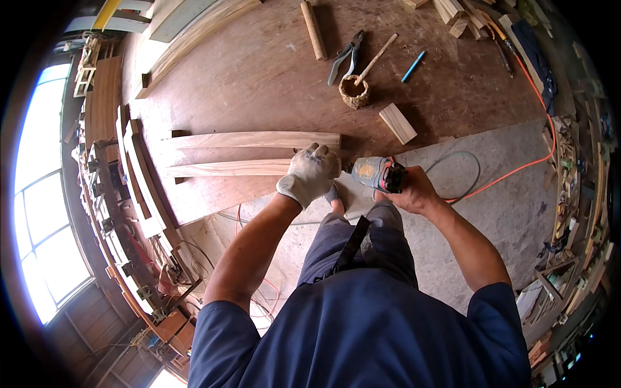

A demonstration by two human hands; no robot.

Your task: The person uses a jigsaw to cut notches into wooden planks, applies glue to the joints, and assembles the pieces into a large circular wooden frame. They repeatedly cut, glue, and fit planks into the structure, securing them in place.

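Gloved, the left hand (309, 174) presses flat on the end of the lower plank (226, 169) lying on the plywood floor (259, 71), while the bare right hand (414, 191) grips a power tool (378, 173) set against that end — no cut or hole shows yet, so the work looks barely begun.

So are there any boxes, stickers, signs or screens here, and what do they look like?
Boxes, signs, screens: none that can be made out.
Label on the power tool: a yellowish patch on the grey and red body held in the bare right hand, beside the gloved left hand on the lower plank.
Cluttered shelves at the right edge: too small and blurred to tell any packages apart.
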